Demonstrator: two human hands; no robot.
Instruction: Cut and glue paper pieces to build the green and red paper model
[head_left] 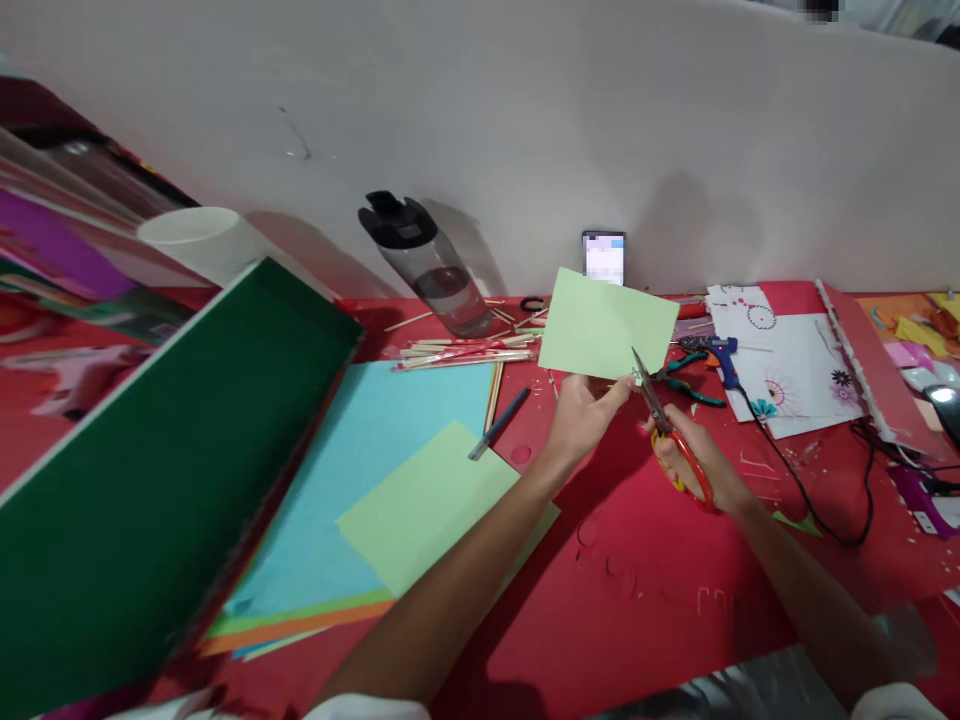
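My left hand (581,415) pinches the lower edge of a light green sheet of paper (604,325), holding it up off the table. A small dark drawn mark shows near the sheet's bottom edge, beside my left thumb. In my right hand (697,455) is a pair of scissors (651,395) with red and yellow handles. Their blades point up and left and lie at the sheet's lower edge, close to the mark. Whether the blades are apart I cannot tell. Behind the scissors lie green-handled pliers (694,392) and a blue glue gun (725,362).
At left a green-sided box (187,450) stands beside stacked coloured paper (420,400), with a pen (499,425) on it. A water bottle (442,270), wooden sticks (465,353) and a phone (604,258) are by the wall. A black cord (810,510) curls at right near decorated white sheets (802,365).
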